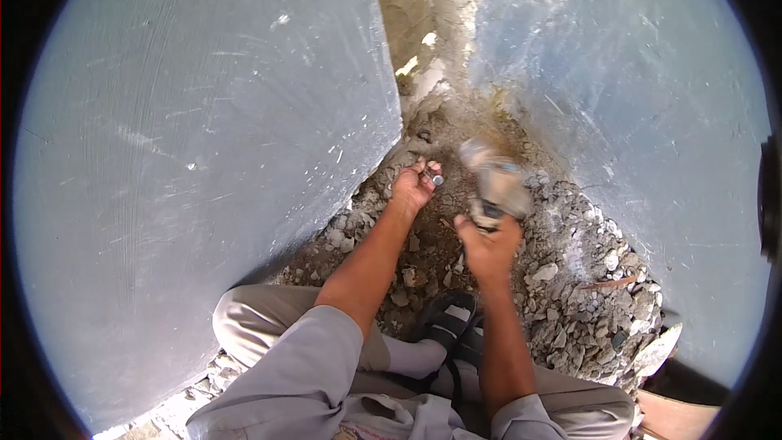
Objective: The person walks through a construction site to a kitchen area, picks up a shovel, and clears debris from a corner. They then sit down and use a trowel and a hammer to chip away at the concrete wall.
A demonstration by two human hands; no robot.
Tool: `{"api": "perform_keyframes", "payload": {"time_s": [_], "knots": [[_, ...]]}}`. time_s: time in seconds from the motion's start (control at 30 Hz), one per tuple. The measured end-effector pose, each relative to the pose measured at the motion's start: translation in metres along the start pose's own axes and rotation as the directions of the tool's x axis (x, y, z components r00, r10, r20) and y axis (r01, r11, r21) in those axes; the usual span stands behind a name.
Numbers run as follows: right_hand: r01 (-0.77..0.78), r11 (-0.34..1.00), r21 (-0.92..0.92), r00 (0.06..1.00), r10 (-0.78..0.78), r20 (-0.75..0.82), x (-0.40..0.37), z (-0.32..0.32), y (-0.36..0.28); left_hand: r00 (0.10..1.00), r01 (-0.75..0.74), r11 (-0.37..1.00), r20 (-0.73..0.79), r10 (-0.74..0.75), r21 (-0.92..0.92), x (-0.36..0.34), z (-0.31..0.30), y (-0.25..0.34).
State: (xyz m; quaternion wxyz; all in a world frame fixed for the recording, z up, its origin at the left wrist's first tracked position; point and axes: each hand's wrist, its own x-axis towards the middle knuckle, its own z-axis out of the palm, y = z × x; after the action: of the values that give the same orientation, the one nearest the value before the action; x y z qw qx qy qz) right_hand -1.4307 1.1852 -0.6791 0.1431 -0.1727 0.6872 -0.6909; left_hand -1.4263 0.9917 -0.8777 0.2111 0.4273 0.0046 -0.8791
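Observation:
My left hand (413, 189) is closed around a metal chisel, whose round struck end (437, 181) shows beside the fingers. The rest of the chisel is hidden by the hand and rubble. To its right, my right hand (492, 251) grips a hammer (501, 185) by its handle. The hammer's head is smeared by motion and hangs over the dug-out ground, to the right of the chisel. Broken earth and stones (424, 240) lie beneath both hands, in the corner between two grey-painted surfaces.
A grey panel (212, 138) rises at the left and another (643, 98) at the right, narrowing to a gap at the back. Loose rubble (586, 301) is heaped at the right. My sandalled feet (446, 318) are close below the hands.

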Motion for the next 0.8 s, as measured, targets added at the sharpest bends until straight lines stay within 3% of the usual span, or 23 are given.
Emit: {"api": "perform_keyframes", "payload": {"time_s": [0.03, 0.1, 0.13, 0.2, 0.27, 0.3, 0.4, 0.47, 0.5, 0.53, 0.57, 0.63, 0.67, 0.7, 0.73, 0.77, 0.8], "knots": [[0.138, 0.990, 0.040, 0.987, -0.134, -0.085, 0.004, 0.004, -0.028, 1.000, -0.006, 1.000, -0.001, 0.006, 0.006, -0.003, 0.000, 0.001], [0.168, 0.983, -0.073, 0.984, -0.172, -0.047, -0.001, -0.007, -0.054, 1.000, -0.022, 1.000, 0.001, 0.022, 0.015, -0.015, 0.007, 0.001], [0.339, 0.932, -0.128, 0.937, -0.346, -0.039, 0.003, -0.009, -0.050, 0.999, -0.009, 1.000, -0.032, 0.009, -0.012, -0.020, 0.012, 0.003], [0.211, 0.757, -0.618, 0.977, -0.144, 0.157, -0.005, -0.015, 0.021, 1.000, -0.005, 0.999, -0.001, 0.005, -0.043, -0.016, 0.012, 0.008], [0.085, 0.688, -0.720, 0.961, 0.133, 0.241, -0.007, -0.014, 0.081, 0.999, 0.025, 0.999, 0.029, -0.024, -0.041, 0.004, -0.002, 0.006], [-0.013, 0.790, -0.613, 0.917, 0.254, 0.309, 0.000, -0.005, 0.084, 0.997, 0.075, 0.993, 0.002, -0.076, -0.095, 0.001, -0.007, 0.006], [-0.256, 0.901, -0.349, 0.924, 0.334, 0.184, -0.016, 0.001, 0.052, 0.998, 0.063, 0.996, 0.033, -0.061, -0.071, -0.002, -0.016, 0.010], [-0.014, 0.994, -0.113, 0.991, 0.029, 0.130, -0.008, 0.005, 0.004, 0.999, 0.042, 0.998, 0.026, -0.041, -0.043, -0.010, -0.008, 0.014], [0.054, 0.977, -0.208, 0.994, -0.033, 0.106, -0.005, 0.003, -0.036, 0.999, 0.041, 0.998, 0.025, -0.040, -0.052, -0.013, -0.003, 0.015], [0.016, 0.994, -0.107, 1.000, -0.016, 0.000, -0.005, 0.003, -0.053, 0.999, 0.039, 0.997, 0.018, -0.038, -0.062, -0.016, 0.000, 0.015], [0.181, 0.973, -0.140, 0.979, -0.192, -0.066, -0.007, 0.002, -0.067, 0.999, 0.036, 0.997, 0.010, -0.035, -0.073, -0.017, 0.001, 0.015], [0.412, 0.902, -0.130, 0.910, -0.401, 0.104, -0.004, -0.016, -0.059, 0.999, 0.039, 0.995, -0.011, -0.040, -0.096, -0.012, -0.002, 0.017], [0.230, 0.971, 0.067, 0.970, -0.234, 0.065, -0.005, -0.008, -0.020, 0.999, 0.043, 0.992, -0.002, -0.044, -0.115, -0.007, -0.002, 0.018], [0.050, 0.959, 0.278, 0.998, -0.059, 0.023, -0.007, 0.000, 0.019, 0.998, 0.056, 0.990, 0.006, -0.056, -0.131, -0.006, -0.003, 0.015], [-0.122, 0.989, 0.082, 0.983, 0.109, 0.149, -0.005, -0.004, 0.049, 0.999, 0.036, 0.995, 0.041, -0.032, -0.091, -0.008, -0.003, 0.013], [-0.239, 0.959, -0.151, 0.924, 0.272, 0.268, -0.003, -0.006, 0.077, 0.989, 0.141, 0.982, 0.065, -0.134, -0.123, 0.015, -0.016, 0.011], [-0.029, 0.761, -0.648, 0.890, 0.315, 0.331, 0.001, 0.001, 0.079, 0.994, 0.091, 0.996, 0.059, -0.091, -0.006, 0.007, -0.031, -0.001]]}}
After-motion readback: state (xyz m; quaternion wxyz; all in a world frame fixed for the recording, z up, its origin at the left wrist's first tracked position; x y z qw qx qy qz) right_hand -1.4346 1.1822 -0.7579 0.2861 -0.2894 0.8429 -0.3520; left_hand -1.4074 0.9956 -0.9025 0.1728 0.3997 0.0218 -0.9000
